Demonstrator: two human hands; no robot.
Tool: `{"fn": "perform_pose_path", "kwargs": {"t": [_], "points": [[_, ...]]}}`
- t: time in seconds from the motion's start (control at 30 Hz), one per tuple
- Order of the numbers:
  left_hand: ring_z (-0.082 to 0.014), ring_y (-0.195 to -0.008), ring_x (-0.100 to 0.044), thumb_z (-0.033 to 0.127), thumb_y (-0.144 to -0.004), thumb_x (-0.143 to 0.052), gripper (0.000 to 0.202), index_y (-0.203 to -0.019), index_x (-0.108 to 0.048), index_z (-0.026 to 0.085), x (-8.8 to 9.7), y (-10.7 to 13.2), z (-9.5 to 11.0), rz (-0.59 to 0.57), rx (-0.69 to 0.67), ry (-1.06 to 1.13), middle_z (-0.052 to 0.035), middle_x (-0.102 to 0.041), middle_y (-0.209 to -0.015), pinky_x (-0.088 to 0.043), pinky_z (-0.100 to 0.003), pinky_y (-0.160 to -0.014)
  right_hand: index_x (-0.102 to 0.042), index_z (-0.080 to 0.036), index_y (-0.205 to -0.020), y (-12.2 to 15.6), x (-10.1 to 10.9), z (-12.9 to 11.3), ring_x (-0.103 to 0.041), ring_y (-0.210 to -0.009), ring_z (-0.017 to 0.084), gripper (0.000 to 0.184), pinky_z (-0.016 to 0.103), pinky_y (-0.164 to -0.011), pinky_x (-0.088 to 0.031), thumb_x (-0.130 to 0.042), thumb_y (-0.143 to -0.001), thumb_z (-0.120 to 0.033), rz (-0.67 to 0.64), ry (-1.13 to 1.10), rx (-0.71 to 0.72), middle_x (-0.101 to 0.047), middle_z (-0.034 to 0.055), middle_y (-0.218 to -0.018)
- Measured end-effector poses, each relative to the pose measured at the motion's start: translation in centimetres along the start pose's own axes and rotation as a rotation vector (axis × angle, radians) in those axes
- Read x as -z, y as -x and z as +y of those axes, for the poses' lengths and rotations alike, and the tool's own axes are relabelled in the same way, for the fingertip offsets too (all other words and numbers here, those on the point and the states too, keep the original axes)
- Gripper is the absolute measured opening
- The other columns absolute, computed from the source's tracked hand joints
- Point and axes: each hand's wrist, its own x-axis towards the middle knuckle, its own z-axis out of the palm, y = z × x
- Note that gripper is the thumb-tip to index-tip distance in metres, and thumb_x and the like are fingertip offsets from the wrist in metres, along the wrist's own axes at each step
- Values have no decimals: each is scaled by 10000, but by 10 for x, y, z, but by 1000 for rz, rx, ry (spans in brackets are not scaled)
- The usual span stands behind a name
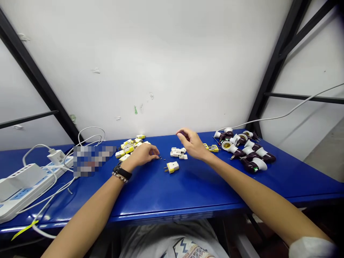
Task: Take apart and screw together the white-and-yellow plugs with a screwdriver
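Here, head view: the left hand point(143, 154), fingertips drawn narrow, rests on the glossy blue metal bench point(193, 186) just beside tiny dark screws point(161, 158); whether it grips one, cannot tell. The right hand point(189, 143) hangs curled above the bench, contents hidden. Between them lie a white-and-yellow plastic two-pin plug point(172, 166) and squared white housings point(178, 153); angular plug parts point(129, 147) heap further left.
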Motion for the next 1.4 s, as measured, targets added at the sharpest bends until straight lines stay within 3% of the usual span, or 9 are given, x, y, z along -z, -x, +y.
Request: {"fn": "perform_pose_path", "kwargs": {"t": [0.2,0.33,0.47,0.6,0.9,1.1,1.2,1.3,1.4], "points": [[-215,-767,-690,337,-805,-701,208,-969,-804,264,-5,0,-3,-33,4,0,-35,-787,-872,-471,-276,-671,-746,-160,-942,9,-4,4,-539,-673,147,278,259,-617,-376,-709,-818,-406,-580,268,2,-650,20,-753],[-218,-796,-689,339,-847,-644,246,-1022,-788,245,-5,0,-3,-23,-6,18,-45,-790,-939,-490,-290,-703,-762,-160,-930,12,-6,10,-535,-624,147,355,256,-554,-336,-799,-729,-449,-738,377,21,-654,19,-723],[-205,-767,-674,401,-875,-613,303,-1050,-774,213,-4,3,18,20,-42,104,-65,-780,-956,-497,-289,-696,-744,-164,-830,11,-5,9,-496,-579,127,221,251,-532,-304,-791,-750,-364,-741,386,33,-623,-1,-663],[-185,-713,-647,517,-817,-693,428,-1098,-759,200,-5,8,46,-104,-131,218,-45,-764,-872,-473,-262,-644,-735,-173,-784,7,2,6,-484,-580,126,204,251,-535,-308,-758,-776,-376,-664,356,46,-619,-1,-656],[-174,-689,-626,527,-755,-758,394,-983,-786,207,-14,9,49,-142,-160,199,-37,-766,-866,-458,-256,-623,-708,-167,-1111,0,6,35,-656,-943,254,298,321,-775,-449,-630,-907,-369,-287,565,-30,-733,120,-1048],[-180,-703,-634,513,-746,-770,388,-992,-777,213,-14,10,52,-148,-171,152,-24,-755,-844,-446,-261,-633,-714,-147,-1162,0,3,33,-662,-969,256,341,341,-833,-469,-648,-891,-342,-292,491,-9,-739,131,-1063],[-180,-694,-630,466,-727,-788,365,-986,-761,210,-14,10,55,-122,-191,111,-19,-738,-812,-435,-264,-628,-768,-151,-1026,1,5,18,-664,-816,207,339,289,-708,-467,-670,-866,-434,-437,324,-8,-757,83,-925],[-176,-714,-639,381,-753,-763,298,-993,-730,207,-13,11,58,-15,-224,99,-22,-740,-854,-447,-268,-663,-793,-167,-908,3,6,9,-643,-728,189,326,272,-624,-426,-711,-814,-467,-640,279,-11,-752,49,-813],[-168,-723,-634,346,-761,-762,272,-982,-692,204,-12,10,58,135,-248,76,-17,-719,-849,-463,-275,-698,-794,-166,-909,2,7,10,-647,-743,197,282,277,-637,-424,-707,-811,-416,-643,268,-32,-761,54,-832]]}}
